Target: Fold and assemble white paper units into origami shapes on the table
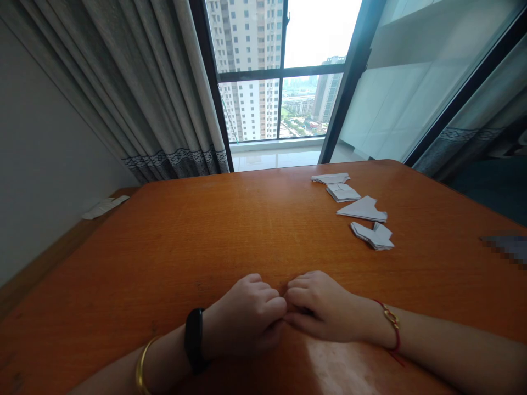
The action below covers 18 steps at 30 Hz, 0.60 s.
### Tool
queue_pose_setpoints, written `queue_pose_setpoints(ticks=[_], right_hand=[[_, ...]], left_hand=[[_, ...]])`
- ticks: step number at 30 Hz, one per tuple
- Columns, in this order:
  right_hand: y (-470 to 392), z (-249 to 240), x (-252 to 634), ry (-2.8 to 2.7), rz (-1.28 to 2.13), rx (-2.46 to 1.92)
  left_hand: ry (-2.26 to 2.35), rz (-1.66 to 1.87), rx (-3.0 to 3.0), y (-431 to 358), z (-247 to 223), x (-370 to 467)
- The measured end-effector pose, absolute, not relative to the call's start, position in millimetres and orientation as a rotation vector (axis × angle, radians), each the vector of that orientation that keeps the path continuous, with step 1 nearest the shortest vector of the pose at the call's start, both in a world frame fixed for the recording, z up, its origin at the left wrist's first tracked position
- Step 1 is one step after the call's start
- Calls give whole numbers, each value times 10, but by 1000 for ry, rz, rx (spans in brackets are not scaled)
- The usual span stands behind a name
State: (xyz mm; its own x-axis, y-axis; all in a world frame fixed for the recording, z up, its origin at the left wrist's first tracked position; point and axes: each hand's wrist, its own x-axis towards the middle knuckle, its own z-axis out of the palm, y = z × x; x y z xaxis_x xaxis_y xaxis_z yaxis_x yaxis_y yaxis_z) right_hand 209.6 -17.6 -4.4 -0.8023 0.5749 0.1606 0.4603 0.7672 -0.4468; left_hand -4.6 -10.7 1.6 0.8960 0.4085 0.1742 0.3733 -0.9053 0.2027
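My left hand point(251, 312) rests low over the table, its fingers curled into a loose fist, a black band on the wrist. Against it lies my right hand point(319, 307), fingers bent inward and the tips meeting the left hand's knuckles. A small dark gap shows between its thumb and forefinger. No object shows in either hand, though the palms are hidden. Beyond the right hand, the nearest thing is a folded white paper piece point(370, 236) with several layers. Behind it lies a pointed folded paper point(363, 209), then a squarish folded paper point(343, 192) and a long flat one point(330, 178).
The orange-brown wooden table point(206, 219) stretches to a window point(284, 71) at the back. At the left edge, a pale flat piece point(106, 207) lies beside the wall. A grey curtain point(173, 82) hangs behind. Something blurred out point(508, 248) is at the far right edge.
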Motion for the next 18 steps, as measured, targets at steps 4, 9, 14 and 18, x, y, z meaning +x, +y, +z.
queue_pose_setpoints(ticks=[4, 9, 14, 18], right_hand=[[-171, -48, 2096, -2675, 569, -798], [-177, -35, 2096, -2670, 581, -804], [-181, -36, 2100, -2669, 577, -797], [-180, -59, 2106, -2666, 567, -791]], left_hand=[[599, 323, 2889, -106, 13, -48], [600, 310, 2890, -103, 16, -48], [606, 297, 2895, -103, 19, -46], [602, 298, 2900, -106, 17, -43]])
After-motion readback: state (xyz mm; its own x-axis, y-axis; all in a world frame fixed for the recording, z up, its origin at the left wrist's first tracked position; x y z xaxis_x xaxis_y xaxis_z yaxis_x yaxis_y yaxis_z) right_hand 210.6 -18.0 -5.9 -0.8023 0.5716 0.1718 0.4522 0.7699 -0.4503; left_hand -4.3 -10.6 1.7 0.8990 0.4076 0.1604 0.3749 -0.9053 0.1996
